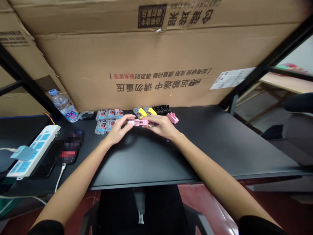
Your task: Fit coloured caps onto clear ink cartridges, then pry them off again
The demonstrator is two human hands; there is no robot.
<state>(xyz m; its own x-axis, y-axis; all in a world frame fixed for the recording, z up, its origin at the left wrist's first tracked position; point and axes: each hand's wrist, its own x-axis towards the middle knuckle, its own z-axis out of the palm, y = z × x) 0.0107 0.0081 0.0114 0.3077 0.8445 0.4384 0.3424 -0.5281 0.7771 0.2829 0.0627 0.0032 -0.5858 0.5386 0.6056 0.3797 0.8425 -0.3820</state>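
A small pink plastic piece [140, 122] with a slot in its middle is held up between my two hands, above the black desk. My left hand [120, 129] pinches its left end between thumb and fingers. At its right end, the fingers of my right hand [161, 125] are closed on it; a small gold-coloured bit [150, 126] shows by those fingers, too small to name. Just behind my right hand lie clear plastic pieces with yellow tops [142, 112] and a ribbed pink piece [172, 117]. Clear cases with red parts [100, 127] sit in rows beside my left hand.
Black ribbed pieces [161, 109] lie against the cardboard [146, 58] at the back. On the left are a water bottle [65, 106], a dark flat object [87, 115], a white power strip [36, 150] and a phone [70, 147] with a cable. Black metal posts frame both sides.
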